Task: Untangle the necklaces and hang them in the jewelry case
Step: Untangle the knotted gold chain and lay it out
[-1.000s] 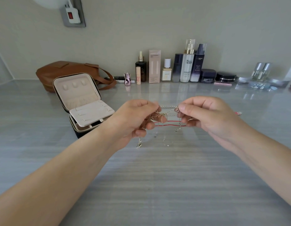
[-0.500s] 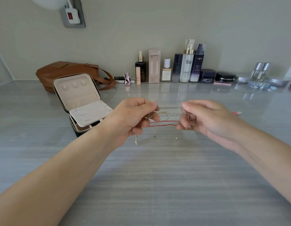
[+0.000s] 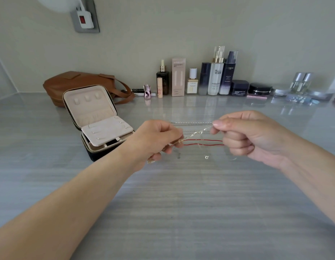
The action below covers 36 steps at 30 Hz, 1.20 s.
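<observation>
The necklaces (image 3: 197,131) stretch taut above the desk (image 3: 181,203): thin silver and gold chains and a doubled red cord (image 3: 202,142), with small pendants dangling. The left hand (image 3: 159,139) and right hand (image 3: 245,136) each pinch an end, fingers curled tight. They have drawn farther apart than a moment ago. The jewelry case (image 3: 99,119) stands open, well left of the hands.

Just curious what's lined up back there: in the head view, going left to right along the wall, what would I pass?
brown bag → dark dropper bottle → pink box → white-capped bottle → navy bottle → clear-capped pump bottle → L'Oreal bottle → dark jar → black compact → two silver-capped bottles
</observation>
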Motion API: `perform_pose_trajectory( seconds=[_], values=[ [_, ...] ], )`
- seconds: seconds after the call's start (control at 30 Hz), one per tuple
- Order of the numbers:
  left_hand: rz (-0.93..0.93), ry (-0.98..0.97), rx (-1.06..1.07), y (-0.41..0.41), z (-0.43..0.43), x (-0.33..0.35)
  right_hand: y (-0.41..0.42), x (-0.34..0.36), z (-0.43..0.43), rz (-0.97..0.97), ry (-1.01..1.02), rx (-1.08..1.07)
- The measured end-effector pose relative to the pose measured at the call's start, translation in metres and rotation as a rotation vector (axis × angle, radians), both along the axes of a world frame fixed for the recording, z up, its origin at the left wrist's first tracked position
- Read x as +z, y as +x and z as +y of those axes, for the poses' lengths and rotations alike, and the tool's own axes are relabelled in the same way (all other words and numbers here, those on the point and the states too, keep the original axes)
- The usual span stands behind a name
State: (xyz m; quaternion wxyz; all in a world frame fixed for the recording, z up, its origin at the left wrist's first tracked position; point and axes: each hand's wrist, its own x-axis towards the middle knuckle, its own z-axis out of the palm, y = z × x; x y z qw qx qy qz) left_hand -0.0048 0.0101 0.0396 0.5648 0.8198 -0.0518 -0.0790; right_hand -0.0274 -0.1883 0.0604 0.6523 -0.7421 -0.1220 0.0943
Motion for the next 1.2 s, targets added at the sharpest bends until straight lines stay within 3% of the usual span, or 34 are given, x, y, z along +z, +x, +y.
perform_pose_trajectory(
  seconds=[0.23,0.57,0.87,1.2],
  values=[
    [0.036,-0.036,0.010,-0.002,-0.002,0.002,-0.002,0.002,0.001,-0.002,0.035,-0.023],
    [-0.073,0.027,-0.208,-0.013,-0.004,0.008,0.000,0.000,0.000,-0.017,0.028,-0.111],
    [-0.139,-0.052,-0.159,-0.016,-0.009,0.006,-0.002,0.001,0.003,-0.013,-0.007,-0.100],
    [-0.167,-0.141,-0.032,-0.010,-0.006,0.009,0.001,-0.008,0.006,-0.023,-0.184,-0.121]
  ],
)
